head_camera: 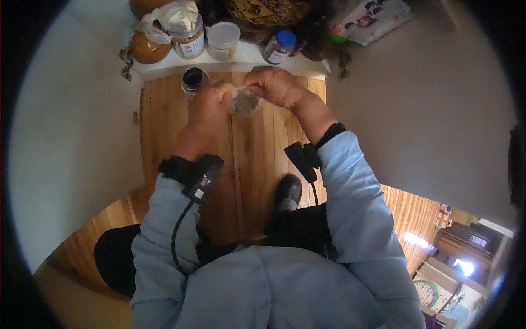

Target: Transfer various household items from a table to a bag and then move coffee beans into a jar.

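A small clear plastic bag [245, 103] with greyish contents hangs between my hands above the wooden floor. My left hand [215, 98] pinches its left upper edge, and the fingers are slightly blurred. On the bag's right upper edge, my right hand [273, 86] has its fingers closed. A jar [194, 79] with a dark top or dark inside stands on the floor just beyond my left hand; which of the two cannot be told. Something dark shows behind the knuckles of my right hand, too hidden to name.
A low white cabinet shelf [246, 68] holds a jar of nuts or beans [189, 41], a translucent plastic tub [223, 40] and a blue-lidded jar [280, 46]. Open cabinet doors flank me, left [74, 123] and right [419, 107]. My shoe [288, 189] rests on the floor.
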A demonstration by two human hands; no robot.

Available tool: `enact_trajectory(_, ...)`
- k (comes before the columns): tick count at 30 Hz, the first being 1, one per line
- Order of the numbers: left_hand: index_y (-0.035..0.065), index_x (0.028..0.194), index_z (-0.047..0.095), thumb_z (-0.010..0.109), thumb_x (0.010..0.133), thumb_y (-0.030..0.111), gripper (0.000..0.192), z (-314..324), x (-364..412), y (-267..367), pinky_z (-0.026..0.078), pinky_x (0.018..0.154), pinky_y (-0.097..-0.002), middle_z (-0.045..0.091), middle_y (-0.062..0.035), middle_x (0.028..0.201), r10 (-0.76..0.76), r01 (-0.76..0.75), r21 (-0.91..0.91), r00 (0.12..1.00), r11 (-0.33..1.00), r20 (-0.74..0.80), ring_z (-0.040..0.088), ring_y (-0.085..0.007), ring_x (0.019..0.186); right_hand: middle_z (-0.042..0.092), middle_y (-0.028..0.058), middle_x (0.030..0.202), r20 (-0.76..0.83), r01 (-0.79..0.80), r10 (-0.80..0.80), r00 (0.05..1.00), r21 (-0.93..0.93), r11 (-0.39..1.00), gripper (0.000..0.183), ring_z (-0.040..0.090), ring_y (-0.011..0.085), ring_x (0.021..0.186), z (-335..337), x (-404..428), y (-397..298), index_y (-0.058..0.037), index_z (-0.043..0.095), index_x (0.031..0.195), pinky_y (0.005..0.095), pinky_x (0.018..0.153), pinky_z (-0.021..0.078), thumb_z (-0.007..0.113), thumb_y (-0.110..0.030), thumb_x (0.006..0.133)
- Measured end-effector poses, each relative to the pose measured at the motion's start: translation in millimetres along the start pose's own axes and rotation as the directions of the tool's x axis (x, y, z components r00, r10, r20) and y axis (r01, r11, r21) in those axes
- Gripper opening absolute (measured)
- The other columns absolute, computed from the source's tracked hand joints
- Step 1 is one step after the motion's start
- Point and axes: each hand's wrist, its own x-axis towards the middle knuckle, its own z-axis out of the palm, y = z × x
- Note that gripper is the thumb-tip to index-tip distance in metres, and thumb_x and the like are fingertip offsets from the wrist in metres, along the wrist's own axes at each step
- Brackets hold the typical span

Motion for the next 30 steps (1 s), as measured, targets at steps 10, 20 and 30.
enact_trajectory(10, 0.0037, 0.090, 0.064, 0.063, 0.085, 0.018, 0.016, -58, 56, 45, 0.045, 0.062, -0.0244, 0.061, -0.0015, 0.072, -0.101, 0.132, -0.366, 0.990, 0.921, 0.101, 0.056, -0.0073, 0.069, 0.061, -0.0025, 0.085, -0.413, 0.258, -0.030, 0.910, 0.509, 0.821, 0.010, 0.054, 0.0077, 0.081, -56, -14, -4, -0.0059, 0.064, 0.093, 0.0248, 0.074, 0.0457, 0.061, -0.015, 0.090)
enact_trajectory(20, 0.0049, 0.088, 0.061, 0.061, 0.087, 0.017, 0.012, -88, 74, 130, 0.044, 0.064, -0.0268, 0.058, -0.0001, 0.077, 0.006, -0.006, -0.013, 1.000, 1.000, -0.008, 0.053, -0.0093, 0.069, 0.048, -0.0056, 0.072, -0.535, 0.299, 0.034, 0.844, 0.524, 0.798, 0.019, 0.043, 0.0059, 0.069, -98, -36, -20, -0.0098, 0.055, 0.082, 0.0230, 0.065, 0.0393, 0.059, -0.025, 0.092)
enact_trajectory(30, 0.0024, 0.083, 0.060, 0.059, 0.085, 0.011, 0.009, -94, 80, 163, 0.043, 0.059, -0.0290, 0.058, -0.0040, 0.075, 0.094, -0.082, -0.080, 0.984, 0.993, 0.154, 0.053, -0.0119, 0.065, 0.055, -0.0014, 0.076, -0.402, 0.220, -0.042, 0.915, 0.407, 0.887, 0.012, 0.052, 0.0117, 0.068, -135, -63, -59, -0.0062, 0.058, 0.087, 0.0272, 0.062, 0.0441, 0.059, -0.018, 0.091)
